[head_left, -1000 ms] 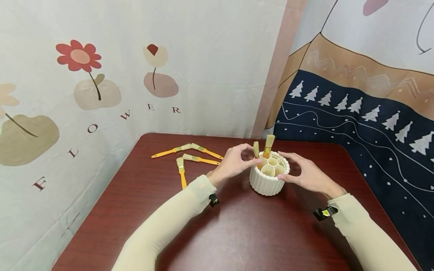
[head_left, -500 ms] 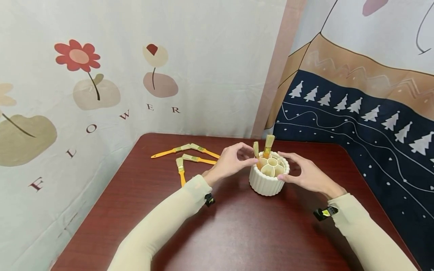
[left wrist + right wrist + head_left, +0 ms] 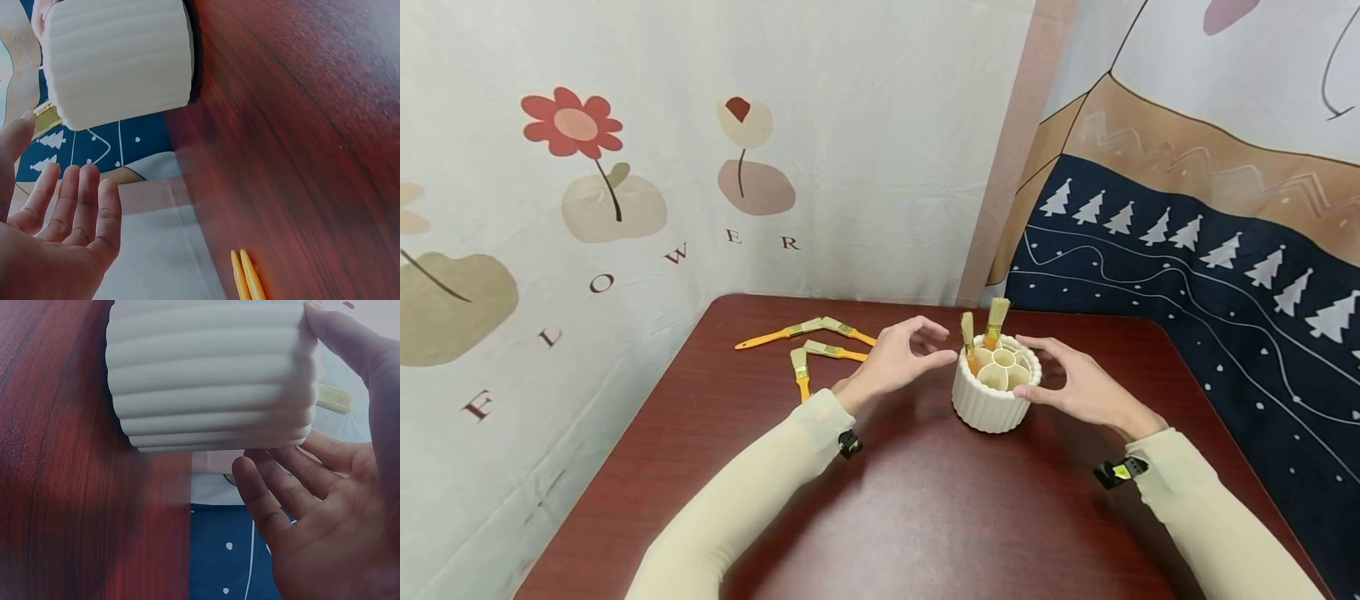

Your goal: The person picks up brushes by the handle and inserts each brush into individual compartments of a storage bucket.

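Both forearms are covered by close-fitting, plain cream sleeves (image 3: 745,500), creased near the left elbow. The left hand (image 3: 898,358) and right hand (image 3: 1078,379) are seen bare. A small black device (image 3: 1120,472) is worn at each cuff; the right one is marked yellow-green.

Table (image 3: 925,517): dark red-brown, wood-grained, some sheen, far corners rounded. Ribbed white pot (image 3: 991,408) upright on it, right of centre, nearer far edge than near. Toward far left corner, four lying flat, yellow handles: first brush (image 3: 778,335), handle to left edge; second brush (image 3: 847,331), bristles just beside the first's; third brush (image 3: 835,352), bristles to left edge; fourth brush (image 3: 801,371), bristles to far edge. Last three partly hidden.
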Demonstrator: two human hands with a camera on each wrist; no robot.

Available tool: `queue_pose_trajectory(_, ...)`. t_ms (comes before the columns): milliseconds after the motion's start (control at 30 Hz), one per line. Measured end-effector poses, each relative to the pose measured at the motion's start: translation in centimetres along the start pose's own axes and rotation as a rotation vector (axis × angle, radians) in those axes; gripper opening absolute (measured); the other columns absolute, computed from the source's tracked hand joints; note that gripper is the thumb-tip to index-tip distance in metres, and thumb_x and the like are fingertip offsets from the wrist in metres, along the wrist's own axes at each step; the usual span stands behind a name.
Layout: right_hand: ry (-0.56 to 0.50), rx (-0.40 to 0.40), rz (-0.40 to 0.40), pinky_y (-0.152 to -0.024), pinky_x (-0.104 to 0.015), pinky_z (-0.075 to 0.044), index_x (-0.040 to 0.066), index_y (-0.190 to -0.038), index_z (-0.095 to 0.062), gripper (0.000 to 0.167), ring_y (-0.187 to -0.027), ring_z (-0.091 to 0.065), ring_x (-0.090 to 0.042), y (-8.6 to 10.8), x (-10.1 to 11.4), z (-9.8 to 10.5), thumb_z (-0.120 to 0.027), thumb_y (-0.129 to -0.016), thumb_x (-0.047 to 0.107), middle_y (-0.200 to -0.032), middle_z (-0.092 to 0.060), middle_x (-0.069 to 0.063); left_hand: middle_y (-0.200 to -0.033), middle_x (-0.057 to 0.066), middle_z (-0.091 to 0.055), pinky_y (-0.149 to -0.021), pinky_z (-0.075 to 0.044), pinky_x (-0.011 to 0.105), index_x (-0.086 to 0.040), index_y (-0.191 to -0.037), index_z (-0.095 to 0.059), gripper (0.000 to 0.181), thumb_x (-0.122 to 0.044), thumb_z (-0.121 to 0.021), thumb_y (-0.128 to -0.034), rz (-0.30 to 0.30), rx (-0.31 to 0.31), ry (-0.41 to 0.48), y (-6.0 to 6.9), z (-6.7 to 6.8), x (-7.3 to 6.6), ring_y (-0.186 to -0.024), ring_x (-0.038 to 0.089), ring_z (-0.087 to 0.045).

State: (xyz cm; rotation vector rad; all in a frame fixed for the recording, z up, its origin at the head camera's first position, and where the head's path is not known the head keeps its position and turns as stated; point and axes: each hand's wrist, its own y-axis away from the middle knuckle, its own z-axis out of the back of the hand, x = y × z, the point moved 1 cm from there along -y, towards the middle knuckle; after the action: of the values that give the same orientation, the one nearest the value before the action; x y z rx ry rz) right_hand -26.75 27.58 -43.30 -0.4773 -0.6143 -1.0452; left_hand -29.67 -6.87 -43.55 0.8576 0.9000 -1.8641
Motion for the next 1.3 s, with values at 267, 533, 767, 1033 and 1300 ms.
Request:
queue_pose_trajectory(267, 0.018, -0.015, -0.002, -0.115, -0.068, -0.063, 0.015, -0.176, -0.048, 0.090, -0.144, -0.068, -0.041, 0.0, 0.1, -0.1, -0.091, -0.103, 0.047, -0.169, -0.062, -0.017, -0.133, 0.004, -0.084, -0.096, -0.068, 0.032, -0.018, -0.133, -0.079, 0.038, -0.032, -0.095, -0.1012, 0.000, -0.021, -0.016, 0.4, 0.7, 0.6, -0.109, 0.016, -0.081)
queue_pose_trajectory(533, 0.017, -0.026, -0.004, -0.112, -0.065, -0.065, 0.012, -0.173, -0.049, 0.091, -0.140, -0.071, -0.040, -0.1, 0.3, -0.2, -0.092, -0.102, 0.048, -0.166, -0.064, -0.018, -0.134, 0.004, -0.084, -0.104, -0.069, 0.046, -0.017, -0.133, -0.079, 0.038, -0.030, -0.095, -0.1011, -0.005, -0.019, -0.015, 1.0, 1.5, 1.1, -0.113, 0.022, -0.081)
queue_pose_trajectory(767, 0.031, -0.033, -0.030, -0.111, -0.063, -0.066, 0.010, -0.172, -0.048, 0.095, -0.141, -0.071, -0.041, -0.1, 0.5, -0.4, -0.093, -0.100, 0.052, -0.166, -0.063, -0.019, -0.132, 0.005, -0.083, -0.106, -0.068, 0.059, -0.016, -0.134, -0.079, 0.040, -0.030, -0.096, -0.1005, -0.057, -0.034, -0.069, 1.8, 2.5, 1.4, -0.118, 0.028, -0.083)
queue_pose_trajectory(1033, 0.040, -0.046, -0.043, -0.110, -0.064, -0.066, 0.009, -0.169, -0.050, 0.094, -0.141, -0.072, -0.045, -0.1, 1.0, -0.5, -0.094, -0.099, 0.053, -0.168, -0.062, -0.021, -0.134, 0.008, -0.083, -0.104, -0.067, 0.060, -0.013, -0.135, -0.080, 0.044, -0.028, -0.098, -0.0985, -0.141, -0.037, -0.200, 2.5, 4.1, 1.6, -0.124, 0.035, -0.081)
queue_pose_trajectory(1300, 0.077, -0.067, -0.043, -0.110, -0.063, -0.066, 0.006, -0.163, -0.052, 0.092, -0.136, -0.074, -0.041, 0.0, 1.3, -0.6, -0.095, -0.098, 0.054, -0.161, -0.064, -0.021, -0.133, 0.006, -0.084, -0.107, -0.067, 0.044, -0.015, -0.135, -0.081, 0.045, -0.028, -0.099, -0.0970, -0.161, -0.022, -0.270, 3.1, 5.5, 2.0, -0.119, 0.024, -0.082)
